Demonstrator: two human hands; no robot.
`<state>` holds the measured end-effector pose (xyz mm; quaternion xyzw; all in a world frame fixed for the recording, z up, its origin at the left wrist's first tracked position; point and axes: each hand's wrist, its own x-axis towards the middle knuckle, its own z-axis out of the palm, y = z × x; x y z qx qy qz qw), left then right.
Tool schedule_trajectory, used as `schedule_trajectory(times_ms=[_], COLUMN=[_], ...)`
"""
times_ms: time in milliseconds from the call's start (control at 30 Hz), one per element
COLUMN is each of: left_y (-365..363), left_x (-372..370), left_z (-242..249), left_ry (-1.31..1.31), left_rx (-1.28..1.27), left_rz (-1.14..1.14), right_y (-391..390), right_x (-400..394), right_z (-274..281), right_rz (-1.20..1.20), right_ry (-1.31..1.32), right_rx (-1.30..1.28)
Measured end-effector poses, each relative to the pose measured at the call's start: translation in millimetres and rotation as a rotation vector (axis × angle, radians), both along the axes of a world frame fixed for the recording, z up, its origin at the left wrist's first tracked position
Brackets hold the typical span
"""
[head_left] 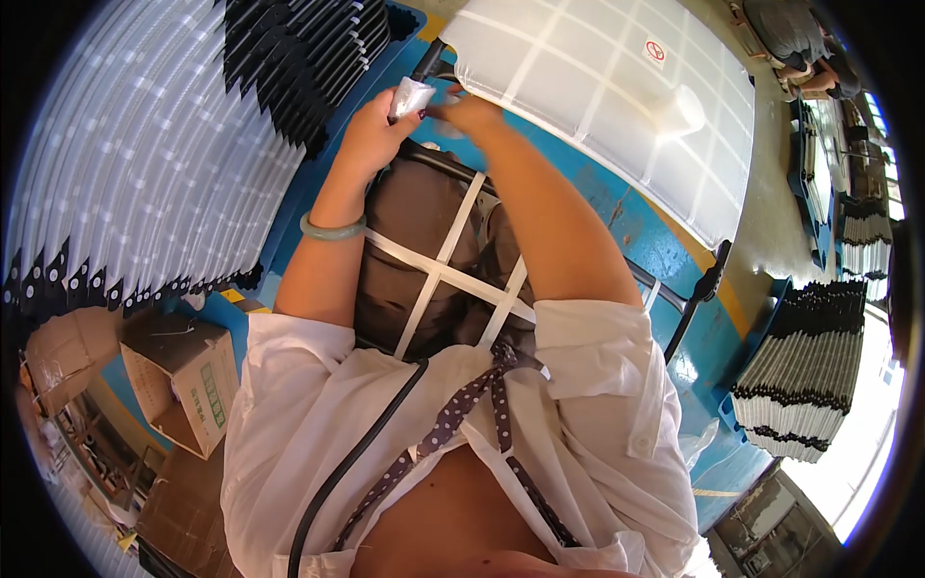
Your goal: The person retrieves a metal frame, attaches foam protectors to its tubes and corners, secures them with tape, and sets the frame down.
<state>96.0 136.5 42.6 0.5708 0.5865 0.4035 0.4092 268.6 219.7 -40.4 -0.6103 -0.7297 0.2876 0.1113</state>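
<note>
My left hand point(374, 133), a bracelet on its wrist, is closed around a small shiny white wrapped piece point(411, 99) at the end of a black tube point(427, 64). Close by on the right, my right hand point(472, 114) is smeared by motion, its fingers partly hidden near the corner of a white gridded panel point(588, 77). That panel has a black frame and carries a small red prohibition label point(655, 50). Below both hands, dark brown padded material point(409, 241) lies under crossing white straps point(445, 265).
A white roll point(679, 111) rests on the panel over the blue table point(674, 241). Tall stacks of white panels with black ends point(154, 144) rise at left, above an opened cardboard box point(183, 376). More stacked panels point(805, 371) stand at right. Another person point(795, 43) is at top right.
</note>
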Motion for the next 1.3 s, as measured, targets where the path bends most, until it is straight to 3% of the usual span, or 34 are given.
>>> schedule_trajectory(times_ms=[67, 133, 200, 267, 300, 400, 433, 567, 633, 733, 800, 900, 933, 1000, 1067, 1167, 1300], left_y=[-4.3, -4.5, -5.7, -1.4, -1.1, 2.9, 5.5, 17.0, 11.1, -0.7, -11.9, -26.7, -33.5, -48.7, -57.6, -68.3, -65.8], left_x=[1.7, 4.1, 4.8, 5.0, 4.3, 9.8, 11.0, 15.5, 18.9, 18.6, 17.2, 11.6, 12.1, 9.2, 4.8, -1.9, -18.4], left_z=[2.6, 14.6, 24.4, 30.5, 31.0, 25.8, 30.4, 5.2, 11.9, 30.1, 40.1, 49.9, 57.8, 74.7, 86.9, 92.1, 91.0], left_ry=[-0.105, -0.162, -0.224, -0.095, -0.029, 0.068, -0.028, 0.117, -0.004, -0.007, -0.03, -0.103, -0.135, -0.198, -0.166, -0.174, -0.096], left_rx=[0.007, -0.024, -0.115, -0.118, -0.119, -0.056, -0.193, 0.085, 0.111, 0.074, 0.131, 0.151, 0.134, 0.104, 0.136, 0.186, 0.148], left_rz=[-0.004, 0.004, -0.026, -0.052, -0.058, -0.046, -0.052, 0.01, -0.02, -0.043, -0.029, -0.006, -0.004, 0.012, 0.019, 0.034, 0.058], right_y=[-1.4, -8.3, -2.9, -6.1, -11.2, -22.3, -28.8, -78.9, -101.6, -139.8, -173.4, -230.8, -243.0, -271.5, -292.9, -302.6, -306.6], right_x=[5.9, 17.0, 27.5, 37.2, 39.0, 62.1, 69.6, 99.0, 109.8, 125.0, 147.3, 200.8, 241.7, 298.5, 371.3, 380.2, 379.1], right_z=[1.4, 31.1, 34.5, 48.2, 70.1, 74.3, 83.7, 124.3, 137.6, 167.5, 195.0, 246.7, 236.7, 244.1, 214.3, 217.6, 220.4], right_rz=[0.041, -0.033, -0.089, -0.225, -0.351, -0.403, -0.351, -0.17, -0.144, -0.038, 0.023, -0.561, -0.609, -0.961, -1.005, -0.813, -0.637], right_ry=[-0.118, -0.003, -0.007, 0.11, 0.187, 0.552, 0.689, 1.126, 1.205, 1.25, 1.135, 0.901, 0.615, 0.381, 0.354, 0.718, 0.714], right_rx=[0.21, 0.18, -0.116, -0.48, -0.575, -0.763, -0.818, -0.706, -0.537, -0.297, 0.016, 0.339, 0.601, 0.551, 0.224, -0.279, -0.264])
